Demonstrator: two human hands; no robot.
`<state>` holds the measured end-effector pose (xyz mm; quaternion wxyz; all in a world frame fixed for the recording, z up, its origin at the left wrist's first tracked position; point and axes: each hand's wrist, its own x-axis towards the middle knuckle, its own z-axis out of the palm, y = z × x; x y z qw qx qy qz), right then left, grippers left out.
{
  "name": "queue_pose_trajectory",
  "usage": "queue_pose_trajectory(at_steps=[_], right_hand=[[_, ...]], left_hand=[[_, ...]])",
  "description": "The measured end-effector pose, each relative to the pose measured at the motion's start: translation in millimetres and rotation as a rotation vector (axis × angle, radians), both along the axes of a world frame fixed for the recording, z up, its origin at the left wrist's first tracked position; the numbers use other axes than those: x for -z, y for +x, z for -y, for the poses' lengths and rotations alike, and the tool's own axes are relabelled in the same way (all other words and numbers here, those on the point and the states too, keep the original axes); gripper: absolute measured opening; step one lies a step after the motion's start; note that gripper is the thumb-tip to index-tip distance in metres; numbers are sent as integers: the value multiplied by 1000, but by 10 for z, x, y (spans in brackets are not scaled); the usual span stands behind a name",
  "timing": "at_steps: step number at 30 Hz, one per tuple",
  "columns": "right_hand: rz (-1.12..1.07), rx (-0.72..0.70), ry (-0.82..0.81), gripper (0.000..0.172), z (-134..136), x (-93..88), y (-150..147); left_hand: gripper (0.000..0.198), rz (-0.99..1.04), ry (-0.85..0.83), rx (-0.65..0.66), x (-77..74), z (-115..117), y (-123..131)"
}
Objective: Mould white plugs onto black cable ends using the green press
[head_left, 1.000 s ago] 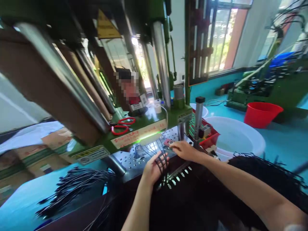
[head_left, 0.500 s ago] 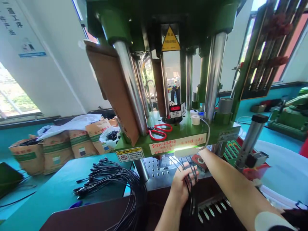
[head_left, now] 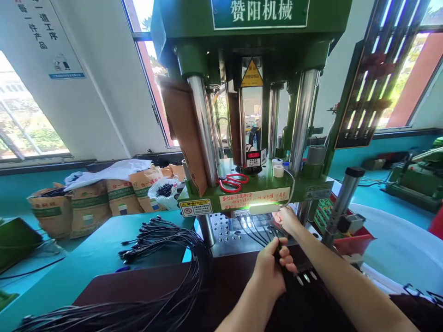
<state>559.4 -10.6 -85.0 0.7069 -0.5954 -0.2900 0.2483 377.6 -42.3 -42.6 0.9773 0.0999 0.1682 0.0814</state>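
My left hand (head_left: 275,260) is closed round several thin black cables (head_left: 254,235) in front of the press. From my fist the cables fan out and run up under the green press plate. My right hand (head_left: 285,218) is curled at the front edge of the press, just right of a pale lit bar (head_left: 263,210). What its fingers hold, if anything, is hidden. Under the plate lies a perforated metal bed (head_left: 224,230), partly covered by the cables. Several metal pins (head_left: 306,278) show below my left hand.
A large bundle of black cables (head_left: 166,240) drapes over the teal table (head_left: 93,258) at left. Red-handled scissors (head_left: 232,183) and a white tape roll (head_left: 278,171) lie on the press plate. Chrome columns (head_left: 204,133) flank it. Paper sacks (head_left: 90,207) stand behind.
My left hand has gone from a loose, open-palmed hold to a fist round the cables, slightly lower and to the right. My right hand now shows curled by the lit bar; the view has tilted up.
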Motion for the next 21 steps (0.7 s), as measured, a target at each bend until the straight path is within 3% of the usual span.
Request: queue_pose_trajectory(at_steps=[5,9,12,14,18,20,21], right_hand=[[-56,113,-25,25,246,70,-177],[-62,151,-48,22,420,55,-235],[-32,148,-82,25,603,60,-233],[3,136,-128,26,751,77,-213],[111,26,-271,30,1056,118,-128],[196,-69,-346,32,1175,132,-61],[249,-116,-384,32,1219,138,-20]], left_hand=[[32,-35,-66,-37,11,442,-363],[25,134,111,130,144,865,-809],[30,284,257,138,-15,853,-1179],[23,258,280,3,-322,559,-1433],[22,166,613,-802,-1004,-577,-1876],[26,-46,830,-1208,-1121,-1199,-2009],[25,-251,946,-1357,-1096,-1466,-2048]])
